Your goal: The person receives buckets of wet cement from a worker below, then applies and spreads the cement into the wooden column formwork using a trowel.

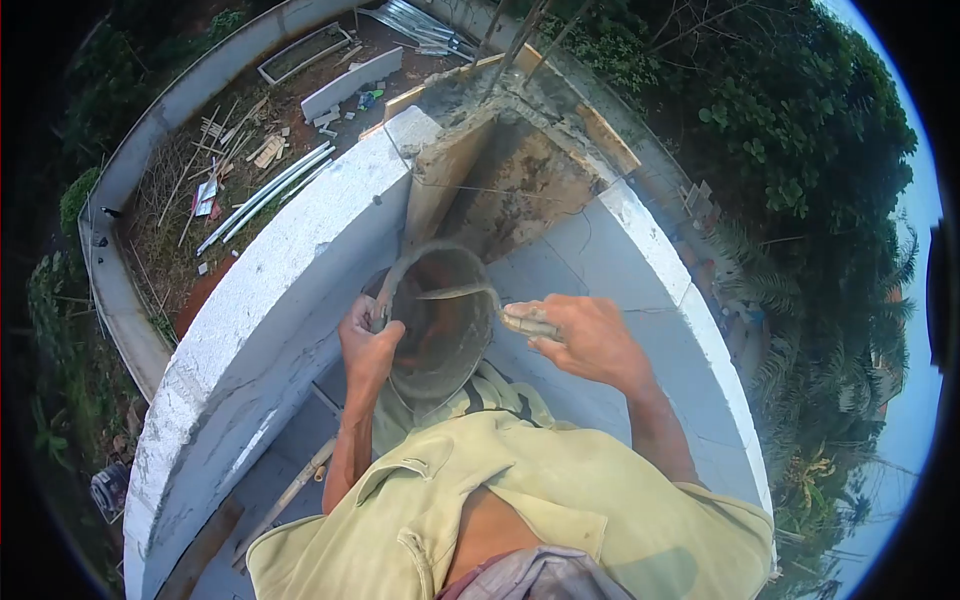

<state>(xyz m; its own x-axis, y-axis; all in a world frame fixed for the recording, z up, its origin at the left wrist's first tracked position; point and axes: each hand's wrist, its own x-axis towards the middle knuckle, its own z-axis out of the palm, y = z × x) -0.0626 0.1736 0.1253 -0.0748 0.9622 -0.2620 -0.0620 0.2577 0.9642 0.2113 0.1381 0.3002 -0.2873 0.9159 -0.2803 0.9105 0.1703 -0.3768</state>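
A grey, dirt-coated bucket (440, 340) is held in front of my body, its mouth turned up toward the camera. The fingers of my left hand (370, 337) are wrapped round its left rim. In my right hand (585, 338) is the handle of a trowel (455, 292), whose thin blade reaches over the bucket's opening. What lies deep inside the bucket is dim and hard to make out. Just beyond the bucket, a rough concrete column (515, 150) with boards round it stands at the corner where two white block walls meet.
White block walls run along the left (270, 260) and right (690, 310). Thin rods rise from the column. A bamboo pole (290, 495) leans at lower left. Far below lie pipes (265, 195), wood scraps and a curved boundary wall (150, 130); trees (800, 130) stand at right.
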